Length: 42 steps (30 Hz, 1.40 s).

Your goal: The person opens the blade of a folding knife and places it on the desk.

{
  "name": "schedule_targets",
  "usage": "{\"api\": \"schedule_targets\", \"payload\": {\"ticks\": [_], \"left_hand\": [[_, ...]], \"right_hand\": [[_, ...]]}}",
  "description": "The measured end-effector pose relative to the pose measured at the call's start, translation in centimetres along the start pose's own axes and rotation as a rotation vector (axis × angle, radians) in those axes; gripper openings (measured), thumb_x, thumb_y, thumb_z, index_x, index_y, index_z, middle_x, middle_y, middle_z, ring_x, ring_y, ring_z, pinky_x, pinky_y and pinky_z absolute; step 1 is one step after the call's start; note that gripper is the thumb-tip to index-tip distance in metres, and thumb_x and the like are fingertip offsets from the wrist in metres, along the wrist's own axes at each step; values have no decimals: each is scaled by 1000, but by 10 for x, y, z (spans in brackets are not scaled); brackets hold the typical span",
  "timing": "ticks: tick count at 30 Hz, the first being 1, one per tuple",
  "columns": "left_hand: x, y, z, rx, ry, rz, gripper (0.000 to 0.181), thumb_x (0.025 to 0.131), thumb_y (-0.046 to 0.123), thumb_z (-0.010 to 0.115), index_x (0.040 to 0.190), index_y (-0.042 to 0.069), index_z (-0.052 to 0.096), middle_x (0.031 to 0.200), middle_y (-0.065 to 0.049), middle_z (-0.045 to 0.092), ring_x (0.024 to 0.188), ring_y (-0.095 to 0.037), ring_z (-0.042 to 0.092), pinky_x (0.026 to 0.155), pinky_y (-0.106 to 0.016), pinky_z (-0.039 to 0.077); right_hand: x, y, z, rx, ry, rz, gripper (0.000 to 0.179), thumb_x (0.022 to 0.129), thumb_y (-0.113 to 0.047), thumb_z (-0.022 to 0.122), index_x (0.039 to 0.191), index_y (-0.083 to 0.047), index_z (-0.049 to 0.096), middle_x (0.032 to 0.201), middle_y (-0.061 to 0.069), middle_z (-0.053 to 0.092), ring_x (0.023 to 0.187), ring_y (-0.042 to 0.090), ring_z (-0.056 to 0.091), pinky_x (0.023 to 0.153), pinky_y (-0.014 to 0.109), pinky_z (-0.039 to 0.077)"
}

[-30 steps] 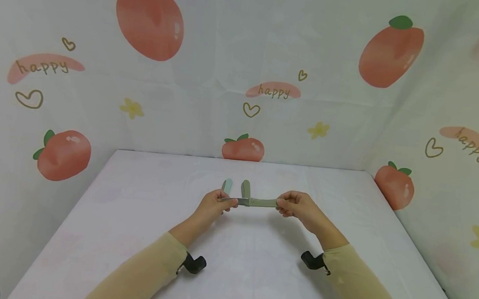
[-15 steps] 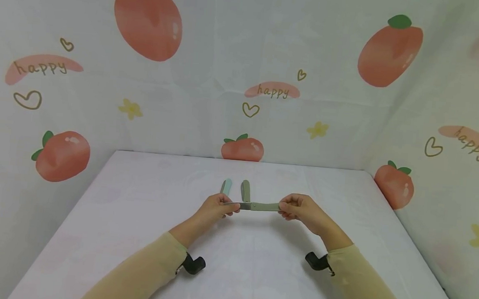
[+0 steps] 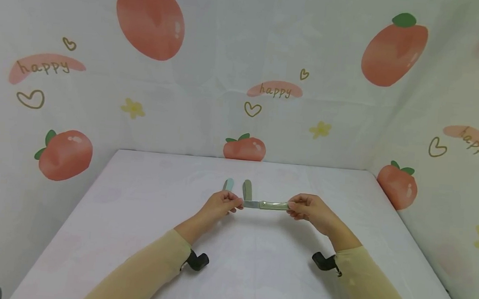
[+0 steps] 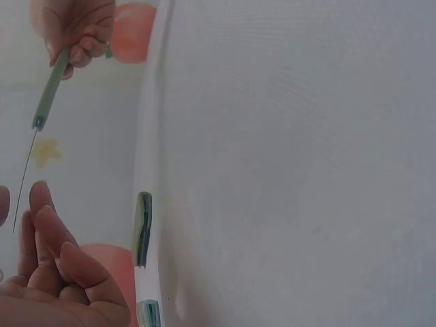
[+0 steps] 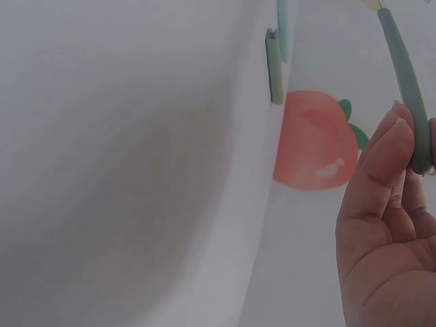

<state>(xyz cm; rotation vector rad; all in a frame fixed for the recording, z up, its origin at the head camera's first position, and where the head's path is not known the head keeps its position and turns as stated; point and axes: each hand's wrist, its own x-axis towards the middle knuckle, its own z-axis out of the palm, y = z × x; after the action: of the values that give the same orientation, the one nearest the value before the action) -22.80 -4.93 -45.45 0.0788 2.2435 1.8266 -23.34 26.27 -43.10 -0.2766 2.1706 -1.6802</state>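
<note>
My right hand [image 3: 308,211] pinches the end of the green handle of a folding knife [image 3: 274,206], its blade swung out and pointing left. The right wrist view shows thumb and fingers on the butt of the handle [image 5: 407,85]. My left hand [image 3: 223,203] is at the blade [image 3: 252,204], close to its tip. Seen from the left wrist, the thin blade [image 4: 25,170] passes between thumb and fingertips [image 4: 39,194], with a small gap on either side. The knife is held up above the table.
Behind the knife on the white table [image 3: 152,236] lie a slim green piece [image 3: 247,190] with a slot along it and a light blue one [image 3: 229,184]. A cloth backdrop [image 3: 214,35] printed with fruit rises at the table's back and sides.
The right hand has moved right with the knife, and the handle has rolled slightly. More of the blade shows beyond the left fingers, whose pinch on it has loosened.
</note>
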Motion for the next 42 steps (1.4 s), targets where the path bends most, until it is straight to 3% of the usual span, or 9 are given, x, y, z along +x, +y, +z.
{"api": "schedule_targets", "payload": {"ticks": [6, 14, 21, 34, 37, 42], "left_hand": [[6, 3, -4, -8, 44, 14, 20, 99, 23, 64, 104, 4, 65, 99, -5, 74, 87, -17, 61, 80, -32, 46], [19, 4, -2, 35, 71, 11, 19, 100, 24, 62, 107, 6, 64, 101, -4, 71, 90, -18, 62, 89, -38, 49], [32, 7, 4, 69, 88, 20, 18, 99, 21, 63, 107, 5, 63, 96, -5, 71, 87, -18, 61, 76, -30, 48], [44, 7, 5, 166, 111, 35, 20, 97, 20, 65, 109, 4, 62, 95, -7, 67, 85, -18, 62, 70, -27, 48], [47, 5, 5, 204, 117, 29, 23, 97, 21, 66, 111, 4, 62, 97, -8, 68, 86, -20, 64, 72, -30, 50], [54, 1, 6, 343, 137, 8, 27, 94, 24, 67, 113, 6, 62, 102, -8, 69, 94, -22, 64, 84, -36, 50]], "right_hand": [[-4, 6, -12, -21, 10, 22, 29, 100, -15, 64, 113, 10, 61, 93, 6, 69, 87, 18, 64, 80, 29, 54], [-12, 15, -26, -42, -30, 50, 31, 101, -14, 61, 114, 14, 57, 94, 8, 68, 87, 17, 64, 79, 28, 54], [-15, 19, -34, -52, -23, 123, 29, 100, -15, 62, 112, 11, 59, 93, 8, 69, 85, 16, 62, 77, 27, 53], [-17, 33, -46, -61, -33, 216, 23, 100, -11, 62, 109, 10, 62, 92, 9, 71, 83, 15, 63, 74, 27, 54], [-17, 33, -46, -72, -34, 232, 24, 100, -11, 62, 110, 11, 61, 91, 9, 71, 80, 14, 64, 73, 27, 55], [-17, 31, -44, -124, 17, 301, 21, 98, -10, 65, 107, 9, 63, 86, 8, 70, 74, 13, 63, 68, 26, 54]]}}
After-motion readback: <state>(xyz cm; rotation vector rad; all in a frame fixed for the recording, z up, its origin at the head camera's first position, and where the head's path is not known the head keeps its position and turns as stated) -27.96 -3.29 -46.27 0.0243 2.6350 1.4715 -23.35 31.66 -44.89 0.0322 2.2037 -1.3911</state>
